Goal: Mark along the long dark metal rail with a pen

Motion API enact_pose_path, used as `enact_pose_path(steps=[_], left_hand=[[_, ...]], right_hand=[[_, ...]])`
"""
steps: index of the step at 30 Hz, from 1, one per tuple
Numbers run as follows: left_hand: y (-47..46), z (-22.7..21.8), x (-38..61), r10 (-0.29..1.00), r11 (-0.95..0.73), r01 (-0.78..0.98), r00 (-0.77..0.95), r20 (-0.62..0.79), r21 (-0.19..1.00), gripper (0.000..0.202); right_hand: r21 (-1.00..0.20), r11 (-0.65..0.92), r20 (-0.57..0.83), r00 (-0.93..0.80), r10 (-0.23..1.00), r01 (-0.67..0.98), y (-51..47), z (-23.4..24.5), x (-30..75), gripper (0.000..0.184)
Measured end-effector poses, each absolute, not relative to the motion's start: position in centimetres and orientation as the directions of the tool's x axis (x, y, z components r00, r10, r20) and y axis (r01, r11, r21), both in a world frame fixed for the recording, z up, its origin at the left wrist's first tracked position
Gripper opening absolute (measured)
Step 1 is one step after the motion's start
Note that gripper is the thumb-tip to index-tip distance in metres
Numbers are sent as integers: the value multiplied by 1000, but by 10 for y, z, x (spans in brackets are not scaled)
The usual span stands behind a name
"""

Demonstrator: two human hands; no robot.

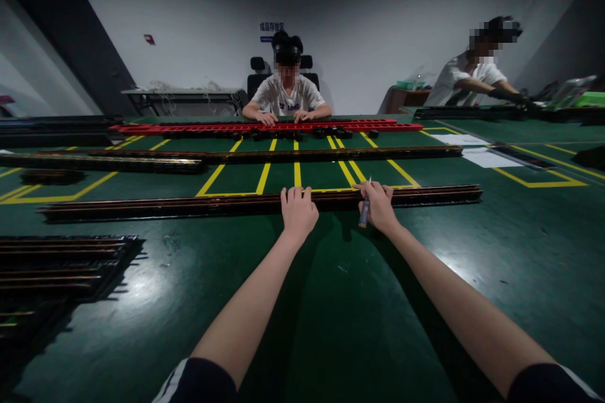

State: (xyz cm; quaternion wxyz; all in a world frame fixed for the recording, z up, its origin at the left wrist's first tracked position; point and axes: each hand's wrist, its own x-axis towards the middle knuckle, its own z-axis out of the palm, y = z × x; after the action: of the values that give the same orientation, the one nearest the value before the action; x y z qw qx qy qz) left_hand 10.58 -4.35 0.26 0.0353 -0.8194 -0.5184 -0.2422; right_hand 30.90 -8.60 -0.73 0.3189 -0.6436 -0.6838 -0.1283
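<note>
Across the green table in front of me lies a long dark ribbed profile strip (pixel 165 208) with thin copper-coloured lines along it. My left hand (pixel 299 217) rests over the strip near its middle, fingers bent across to its far side. To the right, my right hand (pixel 380 206) is closed around a slim grey-handled tool (pixel 363 212) with a thin bright tip. That tool stands almost upright beside the strip, and its exact kind is too small to tell. The hand's fingertips are at the strip; whether the tip touches it cannot be made out.
Stacked dark strips (pixel 57 267) lie at the left, and another long strip (pixel 331 155) lies farther back. Beyond are a red rail (pixel 265 128), yellow tape lines and white papers (pixel 489 157). One person (pixel 288 97) sits opposite; another (pixel 466 79) works at the far right.
</note>
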Motion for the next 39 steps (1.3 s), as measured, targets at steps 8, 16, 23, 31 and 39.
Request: enact_pose_path(steps=[8,16,23,31,39], left_hand=[[-42,2,105,823,-469,862,346,451,194,42],[-43,2,105,817,-471,863,348,461,184,42],[-42,1,105,817,-471,863,348,459,183,41],[-43,2,106,820,-464,867,343,458,181,41],[-43,3,106,824,-458,869,336,456,189,41]], right_hand=[[-276,132,585,58,809,952,-81,-9,307,15],[-303,91,575,106,811,949,-83,-9,305,28],[-278,135,588,57,806,951,-86,-8,308,24],[-267,132,571,46,819,955,-84,-5,300,17],[-315,127,580,85,810,940,-84,-7,305,29]])
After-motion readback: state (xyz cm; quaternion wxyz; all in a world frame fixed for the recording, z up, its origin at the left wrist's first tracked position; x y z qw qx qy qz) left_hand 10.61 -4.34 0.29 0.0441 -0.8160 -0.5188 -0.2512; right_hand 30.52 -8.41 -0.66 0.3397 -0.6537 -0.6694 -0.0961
